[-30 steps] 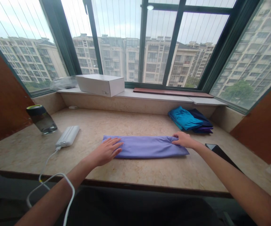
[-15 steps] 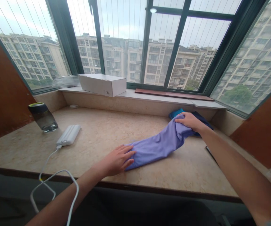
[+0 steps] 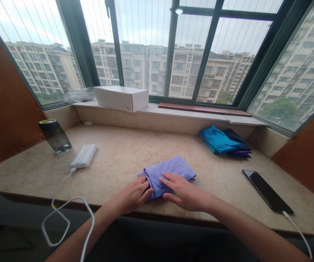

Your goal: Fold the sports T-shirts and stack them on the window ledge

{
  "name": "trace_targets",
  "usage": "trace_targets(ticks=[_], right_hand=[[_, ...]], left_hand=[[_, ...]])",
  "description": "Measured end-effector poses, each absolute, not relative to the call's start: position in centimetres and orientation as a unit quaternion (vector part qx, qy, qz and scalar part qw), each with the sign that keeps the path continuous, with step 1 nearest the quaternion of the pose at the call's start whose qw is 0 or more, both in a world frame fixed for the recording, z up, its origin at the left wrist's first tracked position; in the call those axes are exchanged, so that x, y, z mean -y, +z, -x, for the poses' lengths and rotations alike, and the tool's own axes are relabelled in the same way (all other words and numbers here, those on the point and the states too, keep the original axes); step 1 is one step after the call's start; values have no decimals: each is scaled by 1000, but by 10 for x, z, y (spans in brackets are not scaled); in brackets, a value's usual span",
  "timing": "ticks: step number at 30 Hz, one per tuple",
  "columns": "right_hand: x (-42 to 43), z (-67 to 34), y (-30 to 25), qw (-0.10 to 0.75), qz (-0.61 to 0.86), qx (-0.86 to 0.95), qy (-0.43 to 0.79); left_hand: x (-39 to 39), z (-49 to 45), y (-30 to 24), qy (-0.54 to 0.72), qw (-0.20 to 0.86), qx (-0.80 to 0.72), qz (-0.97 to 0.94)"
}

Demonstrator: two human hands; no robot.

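Observation:
A lavender cloth (image 3: 177, 168) lies folded into a small bundle near the table's front edge. At its left end is my left hand (image 3: 135, 193), fingers stretched out, their tips partly hidden under the folded layer. My right hand (image 3: 183, 191) rests on top of the cloth with its fingers spread and its thumb at the near side. Farther back on the right sits a pile of folded cloths, a bright blue cloth (image 3: 217, 140) in front of a dark navy cloth (image 3: 237, 138), with some purple showing below.
A black phone (image 3: 267, 191) with a white cable lies at the right. On the left are a white power bank (image 3: 83, 156), its looping cable (image 3: 83, 200) and a dark bottle (image 3: 55, 136). A white box (image 3: 121, 99) stands on the window ledge.
My right hand has come down leftward, and the lavender cloth's raised right end is now folded over to the left, covering my left fingertips. The blue pile and phone are now uncovered.

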State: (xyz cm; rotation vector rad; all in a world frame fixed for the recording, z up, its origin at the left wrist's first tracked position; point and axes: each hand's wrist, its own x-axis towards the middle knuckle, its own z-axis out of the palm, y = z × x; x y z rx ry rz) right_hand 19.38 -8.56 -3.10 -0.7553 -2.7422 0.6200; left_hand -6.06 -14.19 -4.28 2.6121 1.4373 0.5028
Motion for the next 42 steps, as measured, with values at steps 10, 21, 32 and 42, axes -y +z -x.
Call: trace_targets(ticks=[10,21,32,42], right_hand=[[49,-221,-43,220,470,849,95],[21,-232,-37,269,473,744,388],[106,-146,-32,238,209,935,163],[112,-146,-42,178,138,971,78]], left_hand=[[147,65,-51,235,-98,-501,-827],[153,73,-67,194,-70,-473,-857],[149,57,-65,207,4,-469,-858],[142,82,-48,337,-58,-522,-782]])
